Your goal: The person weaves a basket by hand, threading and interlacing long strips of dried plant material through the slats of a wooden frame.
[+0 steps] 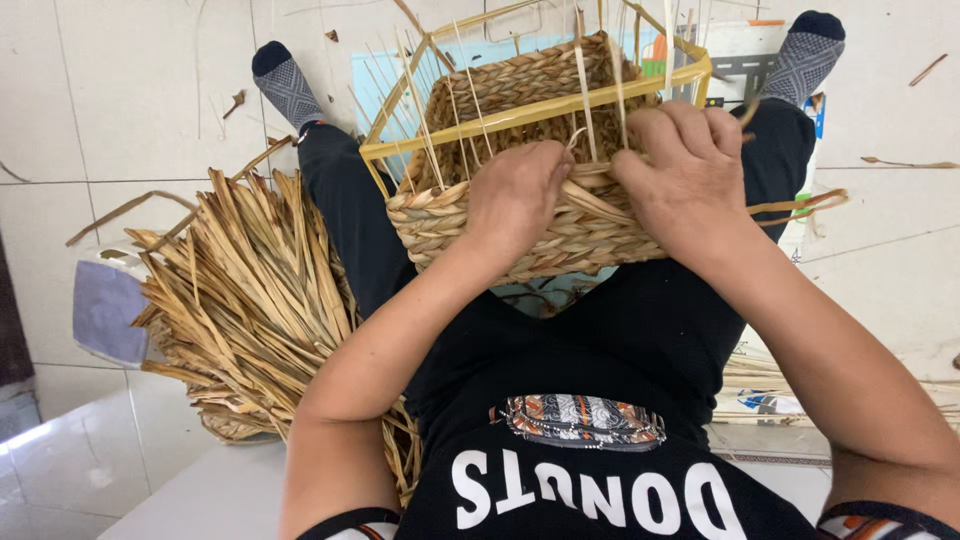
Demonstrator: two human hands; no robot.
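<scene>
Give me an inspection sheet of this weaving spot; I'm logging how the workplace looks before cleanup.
Surface: pale tiled floor, with scattered bits of dry leaf.
Job's things: half-woven straw basket on the lap, built around a yellow wire frame; loose strands stick up from its rim.
Clutter: pile of dried leaf strips beside the person's left leg; thin stalks on the other side; a grey-blue pad under the pile's edge.
Hands: left hand and right hand both press on the basket's top edge, gripping weaving strands.
Cables: nothing seen.
Surroundings: socked feet stretched out; printed sheets beneath the basket.
</scene>
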